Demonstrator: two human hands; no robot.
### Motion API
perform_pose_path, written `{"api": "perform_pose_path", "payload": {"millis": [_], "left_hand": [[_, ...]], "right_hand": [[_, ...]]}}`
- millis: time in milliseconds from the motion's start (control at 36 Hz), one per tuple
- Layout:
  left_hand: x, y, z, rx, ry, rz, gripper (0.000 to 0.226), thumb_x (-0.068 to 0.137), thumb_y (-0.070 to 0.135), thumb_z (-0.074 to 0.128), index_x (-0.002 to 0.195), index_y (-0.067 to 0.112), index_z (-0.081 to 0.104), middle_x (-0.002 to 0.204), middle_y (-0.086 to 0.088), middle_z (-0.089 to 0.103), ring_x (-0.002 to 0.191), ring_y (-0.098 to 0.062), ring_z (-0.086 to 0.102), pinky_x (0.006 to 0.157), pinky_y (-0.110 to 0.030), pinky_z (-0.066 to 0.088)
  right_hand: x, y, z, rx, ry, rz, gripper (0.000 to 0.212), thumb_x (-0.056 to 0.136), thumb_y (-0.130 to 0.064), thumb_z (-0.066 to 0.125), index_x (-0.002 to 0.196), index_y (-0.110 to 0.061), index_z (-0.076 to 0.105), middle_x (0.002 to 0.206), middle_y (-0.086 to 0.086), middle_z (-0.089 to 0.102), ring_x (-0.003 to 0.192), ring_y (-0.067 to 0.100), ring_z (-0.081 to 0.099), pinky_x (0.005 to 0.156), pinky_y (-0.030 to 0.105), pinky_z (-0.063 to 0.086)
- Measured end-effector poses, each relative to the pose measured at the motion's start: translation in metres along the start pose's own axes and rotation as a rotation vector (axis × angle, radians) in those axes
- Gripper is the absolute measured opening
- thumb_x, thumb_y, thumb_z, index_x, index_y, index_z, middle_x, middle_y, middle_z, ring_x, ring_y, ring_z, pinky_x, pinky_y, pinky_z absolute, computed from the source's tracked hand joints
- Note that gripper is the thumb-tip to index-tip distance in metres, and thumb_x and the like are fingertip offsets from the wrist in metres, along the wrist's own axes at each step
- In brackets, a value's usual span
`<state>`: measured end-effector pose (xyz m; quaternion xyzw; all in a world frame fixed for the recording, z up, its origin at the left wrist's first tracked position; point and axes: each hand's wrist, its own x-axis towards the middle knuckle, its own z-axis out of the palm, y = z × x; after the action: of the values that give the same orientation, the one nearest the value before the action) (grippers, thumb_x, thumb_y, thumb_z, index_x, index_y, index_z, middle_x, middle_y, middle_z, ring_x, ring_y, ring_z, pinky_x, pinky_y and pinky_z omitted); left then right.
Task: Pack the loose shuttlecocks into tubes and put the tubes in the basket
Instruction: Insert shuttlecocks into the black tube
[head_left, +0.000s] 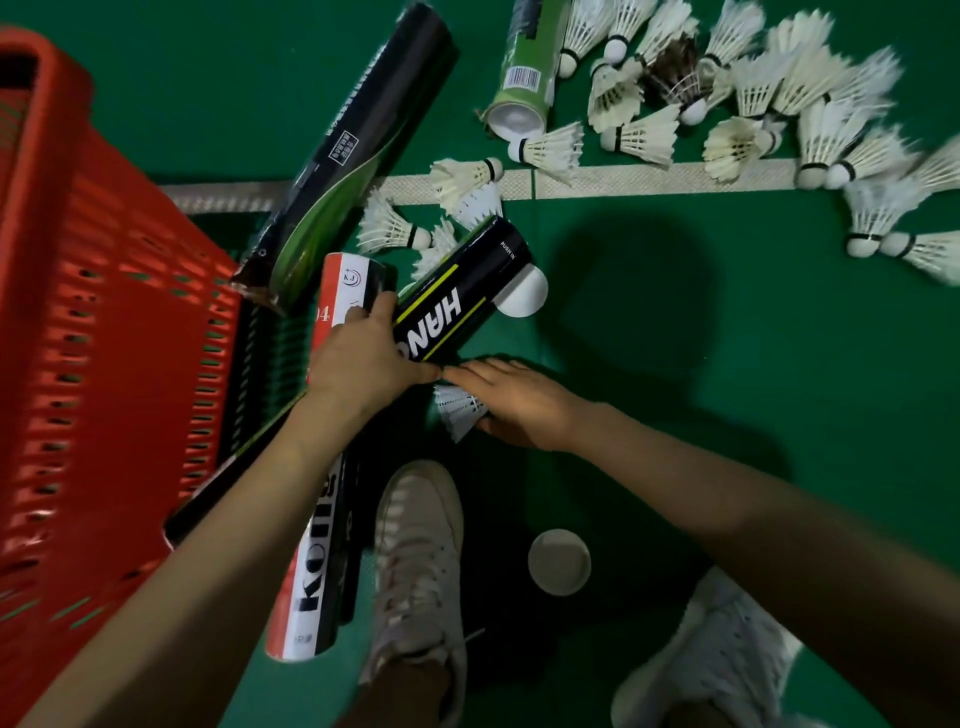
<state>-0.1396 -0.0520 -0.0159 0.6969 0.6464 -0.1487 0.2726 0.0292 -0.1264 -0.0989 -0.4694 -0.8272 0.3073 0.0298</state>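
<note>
left grip (363, 358) is curled round the near end of the black tube (467, 291), which is held tilted off the green floor (675, 467). right grip (514, 405) has its fingers closed over a shuttlecock (460, 413), just beside that tube's near end. the red basket (104, 312) stands left of the tube. loose shuttlecocks (647, 136) lie scattered beyond the tube, to its right, around a green tube (524, 78). a white cap (558, 561) lies on the floor nearer than the tube.

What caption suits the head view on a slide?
Left hand grips black tube, right hand holds shuttlecock, beside a red basket.
</note>
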Motion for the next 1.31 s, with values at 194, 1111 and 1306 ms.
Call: {"api": "perform_pose_path", "payload": {"millis": [194,1111,1306], "left_hand": [[-0.002,-0.002,0.0,-0.016,0.01,-0.008,0.099,0.065,0.052,0.079,0.144,0.022,0.025,0.125,-0.014,0.051,0.111,-0.036,0.053,0.084,-0.04,0.045],[-0.007,0.103,0.011,0.052,0.013,0.369,0.094,0.064,0.056,0.075,0.141,0.027,0.03,0.12,-0.007,0.05,0.111,-0.032,0.052,0.087,-0.041,0.048],[-0.002,0.129,0.007,0.043,0.019,0.438,0.096,0.065,0.058,0.074,0.144,0.029,0.028,0.123,-0.006,0.051,0.113,-0.031,0.053,0.089,-0.038,0.047]], "right_hand": [[-0.013,0.013,0.004,-0.086,0.097,-0.028,0.059,0.083,-0.004,0.061,0.139,-0.012,0.044,0.124,0.013,0.056,0.11,0.033,0.054,0.09,0.04,0.043],[-0.083,0.089,-0.121,0.999,0.993,0.738,0.016,0.097,-0.03,0.051,0.086,-0.021,0.06,0.08,-0.009,0.059,0.07,-0.003,0.052,0.065,0.015,0.04],[-0.103,0.11,-0.143,1.08,0.936,0.704,0.053,0.094,-0.062,0.017,0.12,-0.04,0.059,0.133,-0.015,0.048,0.129,0.008,0.038,0.111,0.033,0.026]]}}
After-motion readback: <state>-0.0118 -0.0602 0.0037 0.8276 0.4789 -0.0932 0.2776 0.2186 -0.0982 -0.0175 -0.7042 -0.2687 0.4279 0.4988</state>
